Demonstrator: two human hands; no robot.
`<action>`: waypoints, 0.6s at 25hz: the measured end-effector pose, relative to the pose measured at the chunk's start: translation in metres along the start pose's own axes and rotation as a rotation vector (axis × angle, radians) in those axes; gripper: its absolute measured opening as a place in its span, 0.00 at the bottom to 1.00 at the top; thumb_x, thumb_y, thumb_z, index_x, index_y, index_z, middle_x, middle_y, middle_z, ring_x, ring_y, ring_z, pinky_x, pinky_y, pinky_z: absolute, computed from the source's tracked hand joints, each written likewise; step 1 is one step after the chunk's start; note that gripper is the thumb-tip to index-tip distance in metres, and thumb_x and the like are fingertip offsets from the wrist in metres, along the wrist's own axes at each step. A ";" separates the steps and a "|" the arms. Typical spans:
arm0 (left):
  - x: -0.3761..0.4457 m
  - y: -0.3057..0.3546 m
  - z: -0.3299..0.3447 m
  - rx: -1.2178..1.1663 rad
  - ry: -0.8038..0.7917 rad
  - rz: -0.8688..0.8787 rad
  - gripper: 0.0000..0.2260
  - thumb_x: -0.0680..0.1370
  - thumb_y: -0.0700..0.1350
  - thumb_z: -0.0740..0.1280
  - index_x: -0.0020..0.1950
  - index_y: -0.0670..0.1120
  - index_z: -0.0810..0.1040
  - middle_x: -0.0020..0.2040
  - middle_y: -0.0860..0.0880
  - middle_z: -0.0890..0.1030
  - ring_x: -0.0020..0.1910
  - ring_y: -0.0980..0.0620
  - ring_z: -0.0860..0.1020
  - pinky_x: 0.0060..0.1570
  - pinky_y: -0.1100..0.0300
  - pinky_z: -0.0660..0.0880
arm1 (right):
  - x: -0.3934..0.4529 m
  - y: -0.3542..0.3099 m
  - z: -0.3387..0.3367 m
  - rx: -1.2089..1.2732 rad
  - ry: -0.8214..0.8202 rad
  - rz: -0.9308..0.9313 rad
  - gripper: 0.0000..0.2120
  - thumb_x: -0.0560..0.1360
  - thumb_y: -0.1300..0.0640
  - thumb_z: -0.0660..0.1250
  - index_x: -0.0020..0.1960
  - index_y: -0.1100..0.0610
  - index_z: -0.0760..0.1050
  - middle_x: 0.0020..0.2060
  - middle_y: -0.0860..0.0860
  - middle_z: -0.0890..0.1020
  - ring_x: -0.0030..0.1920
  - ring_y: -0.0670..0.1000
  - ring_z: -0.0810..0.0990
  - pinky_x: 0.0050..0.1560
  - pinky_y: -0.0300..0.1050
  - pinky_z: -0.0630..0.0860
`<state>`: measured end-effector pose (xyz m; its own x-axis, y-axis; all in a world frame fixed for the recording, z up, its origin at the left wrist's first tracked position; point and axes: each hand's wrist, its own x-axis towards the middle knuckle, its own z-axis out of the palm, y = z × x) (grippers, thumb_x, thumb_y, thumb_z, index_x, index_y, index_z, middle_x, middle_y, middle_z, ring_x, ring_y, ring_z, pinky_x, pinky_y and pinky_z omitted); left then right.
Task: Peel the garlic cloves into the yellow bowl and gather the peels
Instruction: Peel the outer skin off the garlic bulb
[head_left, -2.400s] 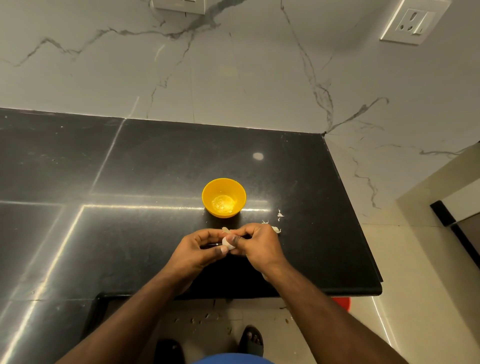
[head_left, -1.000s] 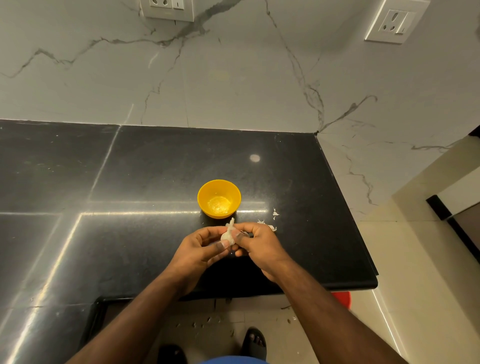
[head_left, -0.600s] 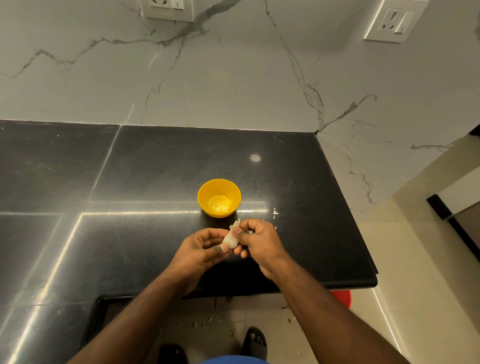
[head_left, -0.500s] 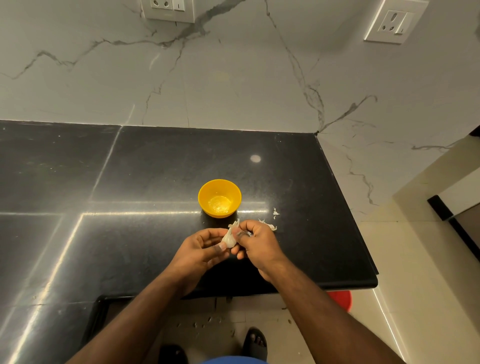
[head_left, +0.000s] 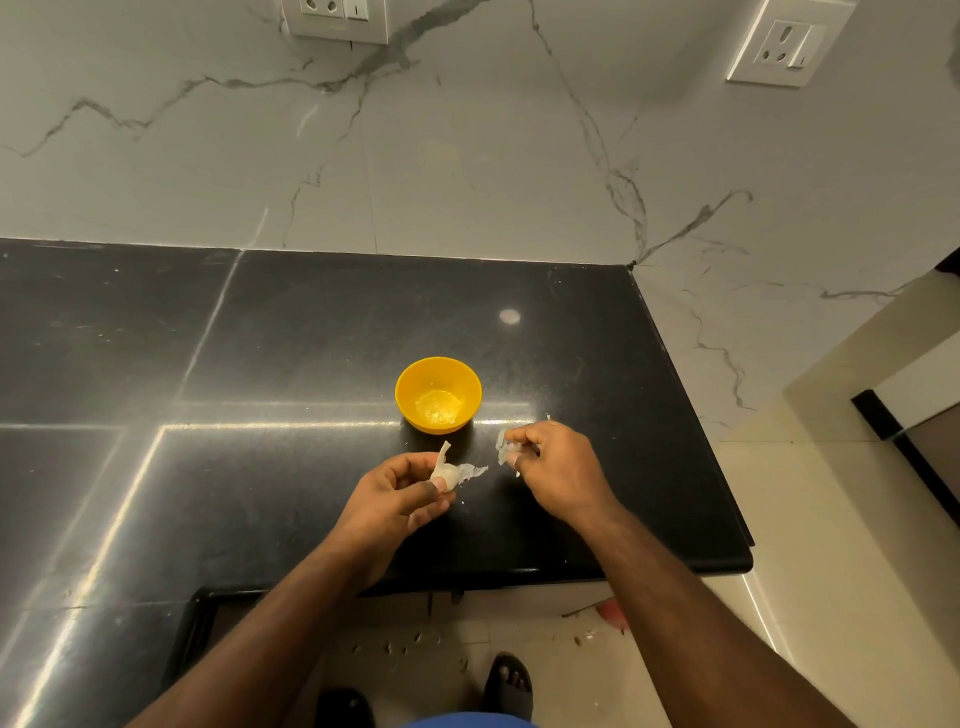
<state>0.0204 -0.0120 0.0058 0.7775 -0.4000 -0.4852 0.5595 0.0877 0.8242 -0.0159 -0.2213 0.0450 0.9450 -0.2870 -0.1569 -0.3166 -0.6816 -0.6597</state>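
Note:
A small yellow bowl (head_left: 438, 393) stands on the black counter (head_left: 291, 353), with pale peeled garlic at its bottom. Just in front of it, my left hand (head_left: 400, 496) pinches a garlic clove (head_left: 448, 472) whose loose papery skin sticks up and out to the right. My right hand (head_left: 556, 467) is apart from it, to the right of the bowl, pinching a torn strip of peel (head_left: 504, 451) between thumb and fingers. Any peels lying on the counter under my right hand are hidden.
The counter ends at a front edge (head_left: 519, 571) close to my body and at a right edge by the marble wall. Wall sockets (head_left: 789, 41) sit high on the backsplash. Peel scraps lie on the floor tiles (head_left: 415, 642) near my feet.
My hands were together working on the clove. Now my right hand has pulled away to the right with a strip of peel, while my left hand keeps the clove.

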 end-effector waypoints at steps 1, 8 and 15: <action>0.001 -0.001 0.000 -0.001 0.006 -0.007 0.12 0.79 0.35 0.68 0.61 0.43 0.80 0.54 0.46 0.86 0.55 0.47 0.85 0.52 0.56 0.81 | 0.001 0.000 -0.003 -0.022 -0.037 -0.009 0.14 0.77 0.59 0.70 0.63 0.55 0.81 0.61 0.50 0.82 0.62 0.50 0.79 0.63 0.41 0.72; 0.002 -0.001 -0.001 -0.009 -0.011 -0.011 0.11 0.78 0.35 0.68 0.61 0.42 0.80 0.55 0.44 0.85 0.55 0.46 0.84 0.54 0.55 0.80 | 0.002 -0.004 -0.001 -0.011 0.219 -0.169 0.06 0.76 0.60 0.72 0.51 0.55 0.85 0.49 0.49 0.85 0.52 0.48 0.80 0.55 0.48 0.78; 0.002 0.000 0.000 0.017 -0.075 0.070 0.13 0.77 0.37 0.70 0.61 0.39 0.80 0.56 0.42 0.85 0.58 0.46 0.83 0.54 0.58 0.80 | -0.016 -0.025 0.036 0.355 -0.166 -0.030 0.14 0.74 0.53 0.75 0.59 0.53 0.83 0.50 0.46 0.86 0.50 0.45 0.83 0.54 0.44 0.81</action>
<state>0.0217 -0.0129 0.0055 0.7905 -0.4604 -0.4038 0.4992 0.1024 0.8604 -0.0201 -0.1756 0.0370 0.9630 -0.1377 -0.2317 -0.2682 -0.4044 -0.8744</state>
